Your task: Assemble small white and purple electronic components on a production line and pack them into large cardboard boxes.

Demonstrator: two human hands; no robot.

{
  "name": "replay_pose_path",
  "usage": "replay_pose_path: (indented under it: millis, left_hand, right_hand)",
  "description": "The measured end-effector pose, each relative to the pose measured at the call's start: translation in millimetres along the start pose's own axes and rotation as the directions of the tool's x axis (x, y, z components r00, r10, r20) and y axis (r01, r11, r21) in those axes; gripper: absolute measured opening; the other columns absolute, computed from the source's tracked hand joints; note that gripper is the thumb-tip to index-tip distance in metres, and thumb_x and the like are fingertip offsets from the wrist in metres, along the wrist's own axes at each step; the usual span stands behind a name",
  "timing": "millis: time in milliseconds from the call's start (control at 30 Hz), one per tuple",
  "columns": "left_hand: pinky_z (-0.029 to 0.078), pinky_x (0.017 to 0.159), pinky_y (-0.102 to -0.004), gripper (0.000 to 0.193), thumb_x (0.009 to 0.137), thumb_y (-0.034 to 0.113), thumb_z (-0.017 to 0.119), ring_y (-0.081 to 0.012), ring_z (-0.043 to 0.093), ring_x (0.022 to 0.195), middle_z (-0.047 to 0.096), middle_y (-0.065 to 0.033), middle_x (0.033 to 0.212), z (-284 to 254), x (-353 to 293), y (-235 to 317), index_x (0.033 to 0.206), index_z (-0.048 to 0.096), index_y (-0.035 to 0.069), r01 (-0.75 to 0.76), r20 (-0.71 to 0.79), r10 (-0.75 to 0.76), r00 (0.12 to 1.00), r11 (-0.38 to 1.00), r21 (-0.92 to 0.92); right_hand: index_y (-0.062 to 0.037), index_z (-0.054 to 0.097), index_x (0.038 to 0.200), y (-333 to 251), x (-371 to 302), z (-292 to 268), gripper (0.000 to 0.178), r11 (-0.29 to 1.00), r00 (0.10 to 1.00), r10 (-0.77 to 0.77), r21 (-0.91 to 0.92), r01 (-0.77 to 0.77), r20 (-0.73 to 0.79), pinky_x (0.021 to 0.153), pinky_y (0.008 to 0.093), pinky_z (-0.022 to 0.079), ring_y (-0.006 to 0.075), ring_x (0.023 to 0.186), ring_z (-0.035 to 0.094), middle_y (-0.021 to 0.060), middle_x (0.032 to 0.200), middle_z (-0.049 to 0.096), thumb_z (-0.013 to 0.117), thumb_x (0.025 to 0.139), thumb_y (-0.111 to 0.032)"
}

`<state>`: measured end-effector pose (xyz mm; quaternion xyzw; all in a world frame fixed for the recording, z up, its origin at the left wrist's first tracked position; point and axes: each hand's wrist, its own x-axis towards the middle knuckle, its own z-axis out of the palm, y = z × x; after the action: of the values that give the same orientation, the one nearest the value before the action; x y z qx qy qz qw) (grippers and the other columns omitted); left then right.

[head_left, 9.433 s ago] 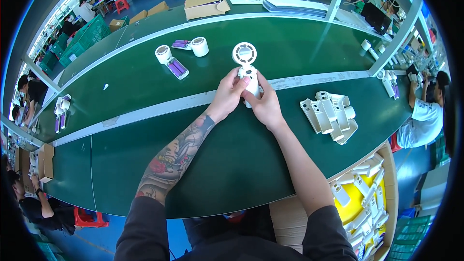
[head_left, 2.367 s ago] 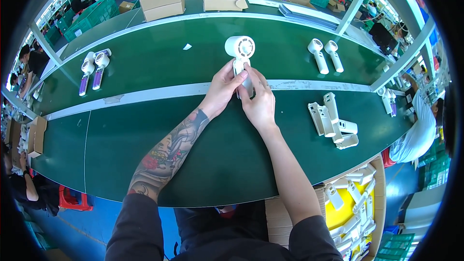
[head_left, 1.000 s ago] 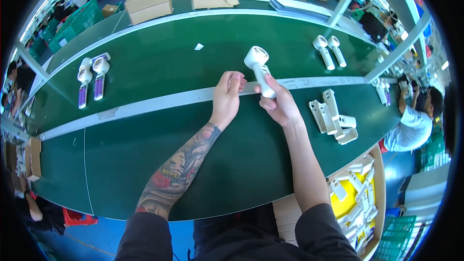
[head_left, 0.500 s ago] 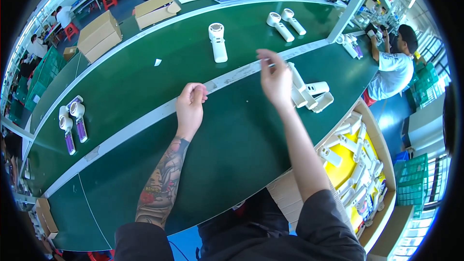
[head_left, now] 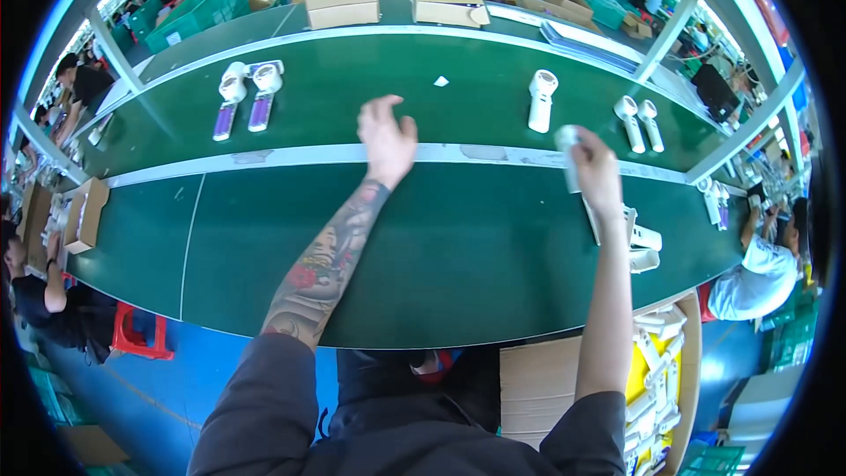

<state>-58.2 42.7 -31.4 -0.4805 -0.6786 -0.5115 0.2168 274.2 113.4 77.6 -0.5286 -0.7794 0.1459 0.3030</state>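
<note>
My left hand [head_left: 389, 143] hovers over the white divider strip [head_left: 326, 155], fingers spread and holding nothing. My right hand [head_left: 601, 169] is closed on a long white plastic piece [head_left: 570, 157], blurred by motion, near the strip's right part. Just beyond it, a white handheld fan [head_left: 540, 104] with a round head lies on the green surface. Several white handle shells [head_left: 646, 239] lie on the near table beside my right forearm, which partly hides them.
Two fans with purple handles [head_left: 261, 99] lie at far left, two white fans [head_left: 631, 126] at far right. A carton of white parts [head_left: 692, 370] stands by my right arm. Closed cartons [head_left: 342, 0] line the back. A co-worker [head_left: 760, 273] sits at right, another [head_left: 53, 291] at left.
The view has turned left. My left hand has opened and moved forward. My right hand, empty-looking before near the shells, now holds the white piece.
</note>
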Motion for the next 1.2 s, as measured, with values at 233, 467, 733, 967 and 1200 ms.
replay_pose_path:
  millis: [233,467,733,967,1200]
  left_hand:
    - [0.041,0.097,-0.0541,0.056,0.083,0.031,0.066,-0.0433,0.049,0.117,0.049,-0.0228,0.132,-98,47,-183,0.131,0.05,0.006,0.418,-0.302,-0.295,0.907,0.726,0.547]
    - [0.048,0.087,-0.0436,0.045,0.085,0.029,0.068,-0.0326,0.059,0.098,0.061,-0.0181,0.11,-120,89,-186,0.12,0.057,0.002,0.305,0.139,-0.366,0.92,0.893,0.33]
    - [0.054,0.073,-0.0326,0.037,0.094,0.014,0.066,-0.0224,0.062,0.083,0.062,-0.0141,0.103,-82,70,-51,0.124,0.051,-0.002,0.751,0.703,-0.263,0.66,0.219,-0.623]
    - [0.054,0.069,-0.0294,0.034,0.103,0.023,0.057,-0.0178,0.063,0.081,0.062,-0.0129,0.106,-25,36,47,0.129,0.048,0.003,0.845,0.85,-0.024,0.527,-0.092,-0.527]
    - [0.056,0.075,-0.0285,0.034,0.103,0.02,0.056,-0.0173,0.065,0.088,0.063,-0.0121,0.114,-21,-3,85,0.133,0.049,0.004,0.787,0.791,-0.045,0.611,0.149,-0.599]
  right_hand:
    - [-0.0077,0.066,0.124,-29,-34,107,0.03,0.906,0.963,-0.246,0.378,0.19,0.107,0.077,0.038,0.054,0.0337,0.09,0.067,0.0149,0.107,0.07,0.056,0.096,-0.013]
    - [-0.0105,0.065,0.121,-51,-56,120,0.029,0.85,0.837,-0.526,-0.119,0.513,-0.15,0.076,0.039,0.055,0.0329,0.09,0.067,0.0129,0.109,0.068,0.06,0.092,-0.012]
    - [-0.0117,0.062,0.122,-58,-60,115,0.03,0.874,0.863,-0.486,-0.078,0.48,-0.135,0.071,0.0354,0.053,0.027,0.084,0.064,0.01,0.108,0.066,0.063,0.092,-0.015]
    - [-0.0102,0.056,0.129,-52,-44,100,0.031,0.658,0.994,0.042,0.746,-0.105,0.103,0.071,0.0279,0.05,0.0171,0.085,0.062,0.009,0.109,0.065,0.059,0.099,-0.018]
    - [-0.0083,0.048,0.136,-49,-38,108,0.036,0.399,0.984,0.098,0.9,-0.175,0.148,0.07,0.0269,0.049,0.0147,0.088,0.058,0.0091,0.111,0.064,0.054,0.102,-0.017]
